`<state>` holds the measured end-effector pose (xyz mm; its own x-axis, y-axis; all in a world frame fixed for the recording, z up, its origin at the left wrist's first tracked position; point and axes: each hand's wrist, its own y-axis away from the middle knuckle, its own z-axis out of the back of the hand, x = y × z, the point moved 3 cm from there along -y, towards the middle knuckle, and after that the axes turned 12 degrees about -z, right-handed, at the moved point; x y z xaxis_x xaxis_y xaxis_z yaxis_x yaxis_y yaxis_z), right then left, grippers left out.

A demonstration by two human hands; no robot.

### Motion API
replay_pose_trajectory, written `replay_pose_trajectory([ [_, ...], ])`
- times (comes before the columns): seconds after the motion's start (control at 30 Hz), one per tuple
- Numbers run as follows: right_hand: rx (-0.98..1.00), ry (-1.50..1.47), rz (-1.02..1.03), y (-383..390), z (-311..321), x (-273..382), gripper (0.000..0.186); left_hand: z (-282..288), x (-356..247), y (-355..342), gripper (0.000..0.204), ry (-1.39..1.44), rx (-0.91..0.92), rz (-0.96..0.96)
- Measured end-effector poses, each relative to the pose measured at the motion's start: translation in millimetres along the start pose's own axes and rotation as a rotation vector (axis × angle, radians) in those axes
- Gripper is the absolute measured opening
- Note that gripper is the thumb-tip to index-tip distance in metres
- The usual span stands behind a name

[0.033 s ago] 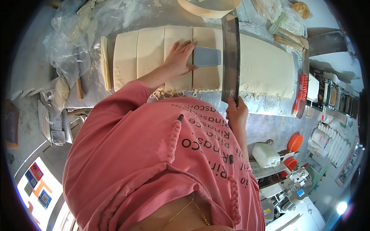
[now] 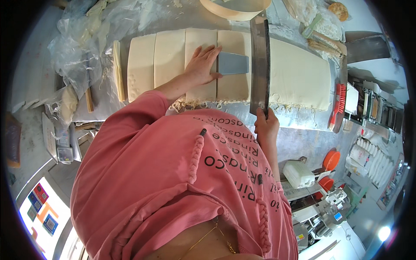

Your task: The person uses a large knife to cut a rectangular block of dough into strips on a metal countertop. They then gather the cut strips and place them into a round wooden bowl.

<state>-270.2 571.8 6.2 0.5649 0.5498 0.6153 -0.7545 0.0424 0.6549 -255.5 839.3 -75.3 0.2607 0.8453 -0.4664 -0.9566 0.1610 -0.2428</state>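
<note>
My left hand (image 2: 201, 65) lies with fingers apart on a pale, soft-looking slab (image 2: 169, 65) divided by straight cuts into several pieces, its thumb and forefinger at the left end of a grey rectangular plate (image 2: 233, 63) lying on it. My right hand (image 2: 266, 125) is closed on the near end of a long, broad steel blade (image 2: 260, 65) with a dark edge, which stands across the slab right of the grey plate. An uncut stretch of slab (image 2: 299, 73) extends to the right of the blade. Shreds hang along the slab's near edge.
Crumpled plastic sheets (image 2: 73, 39) and wooden sticks (image 2: 89, 97) lie at the left. A wooden hoop (image 2: 234, 13) is beyond the slab. A red brush (image 2: 338, 106) sits at the metal worktop's (image 2: 299, 121) right. A jug (image 2: 298, 174), orange bowls (image 2: 331, 160) and machinery (image 2: 329, 208) are lower right.
The blade has shifted very slightly to the right. Both hands look otherwise the same.
</note>
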Motion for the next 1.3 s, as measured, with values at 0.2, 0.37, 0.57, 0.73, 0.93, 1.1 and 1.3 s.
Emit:
replay_pose_trajectory([
  [0.2,-0.047,0.088,0.015,-1,-6,3,0.025,-1,2,1,0.088,0.033,0.012,0.014],
  [0.37,-0.07,0.128,0.0,-1,-9,-1,0.026,2,1,1,0.085,0.022,0.007,0.007],
  [0.57,-0.106,0.199,0.098,-4,-12,-6,0.025,-1,0,3,0.068,-0.074,0.016,-0.093],
  [0.73,-0.117,0.28,0.089,-9,-11,-9,0.026,4,-4,0,0.055,-0.081,0.046,-0.099],
  [0.93,-0.098,0.389,0.11,-11,-14,-2,0.026,33,3,-110,0.054,0.193,0.078,0.32],
  [1.1,-0.093,0.552,0.041,-20,-14,6,0.031,12,36,-214,0.043,0.414,0.191,0.621],
  [1.3,-0.004,0.621,-0.091,-27,-10,17,0.031,-24,50,-226,0.033,0.432,0.269,0.709],
])
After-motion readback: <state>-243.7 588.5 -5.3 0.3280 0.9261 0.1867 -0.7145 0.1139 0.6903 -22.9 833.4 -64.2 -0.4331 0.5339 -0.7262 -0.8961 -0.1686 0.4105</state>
